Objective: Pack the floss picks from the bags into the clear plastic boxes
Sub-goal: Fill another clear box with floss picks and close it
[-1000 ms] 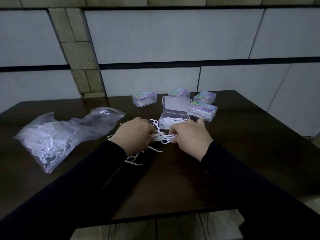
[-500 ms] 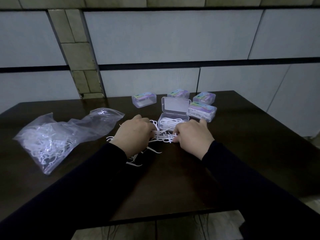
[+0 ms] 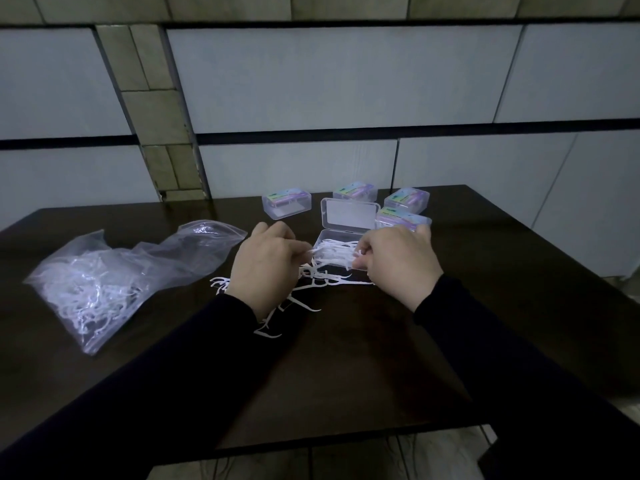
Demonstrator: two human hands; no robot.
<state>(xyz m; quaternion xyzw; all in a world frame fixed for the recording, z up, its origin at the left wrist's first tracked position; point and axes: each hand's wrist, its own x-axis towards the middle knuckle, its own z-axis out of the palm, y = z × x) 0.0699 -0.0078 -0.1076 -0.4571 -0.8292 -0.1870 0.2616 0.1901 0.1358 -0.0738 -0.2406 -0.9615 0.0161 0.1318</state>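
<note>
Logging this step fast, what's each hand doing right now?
Left hand: fingers curled, pinching one end of a bunch of floss picks.
Right hand: fingers curled, pinching the other end, over the open clear box.

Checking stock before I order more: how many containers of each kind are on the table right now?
Closed clear plastic boxes with coloured labels: 4
Open clear plastic box holding white floss picks: 1
Clear plastic bag of floss picks: 1
Total: 6

one head-worn view looks forward and down, close over the dark table, facing the tiled wall.
</note>
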